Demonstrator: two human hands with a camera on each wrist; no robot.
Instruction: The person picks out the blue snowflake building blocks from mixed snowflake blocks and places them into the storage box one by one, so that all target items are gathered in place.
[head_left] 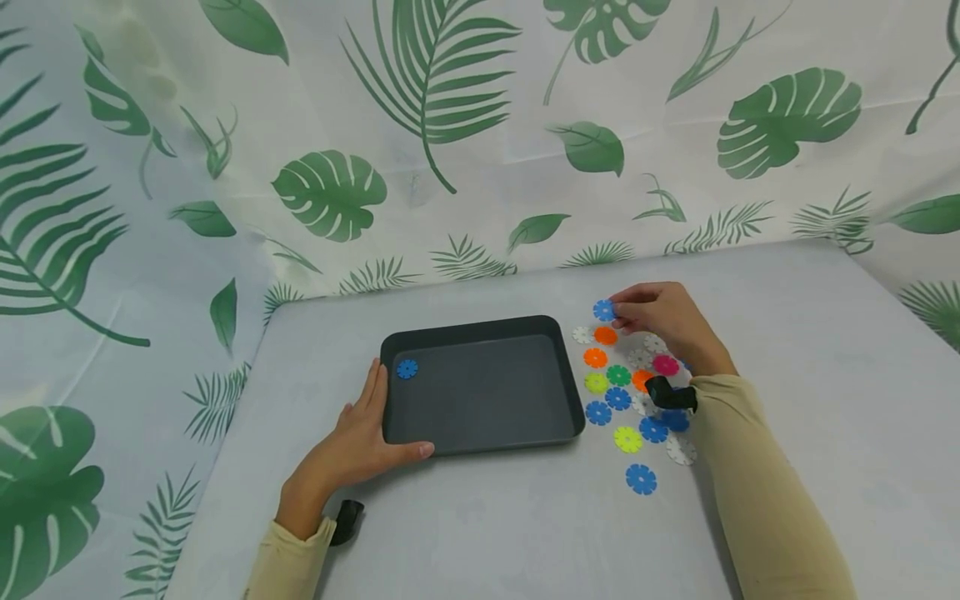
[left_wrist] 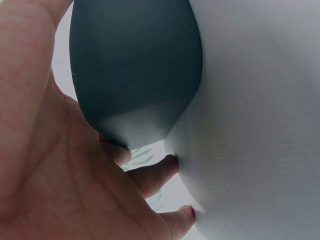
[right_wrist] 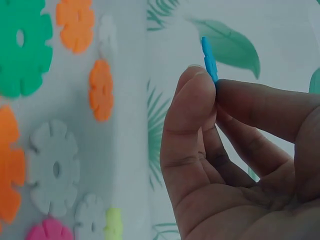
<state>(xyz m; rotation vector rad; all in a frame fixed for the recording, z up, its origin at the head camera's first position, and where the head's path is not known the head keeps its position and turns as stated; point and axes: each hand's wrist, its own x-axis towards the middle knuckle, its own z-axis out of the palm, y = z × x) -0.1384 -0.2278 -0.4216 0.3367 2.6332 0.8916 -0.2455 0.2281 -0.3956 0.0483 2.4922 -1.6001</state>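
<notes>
The right hand [head_left: 663, 321] pinches a blue notched plastic disc [head_left: 603, 310] between thumb and fingers, just above the scattered coloured discs [head_left: 618, 400] beside the dark grey rectangular tray [head_left: 480, 433]. The left hand [head_left: 352, 446] rests flat against the tray's near-left corner, fingers relaxed, where another blue disc [head_left: 407, 368] lies inside.

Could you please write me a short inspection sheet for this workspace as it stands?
Surface: grey table, covered in cloth.
Job's things: dark tray holding one blue disc; another blue piece pinched in the right hand.
Clutter: loose coloured discs right of the tray, flat on the table.
Grips: left hand rests flat against the tray's near left corner; right hand's thumb and fingers pinch the piece above the pile.
Cables: nothing seen.
Surroundings: leaf-print curtain behind and beside the table.
</notes>
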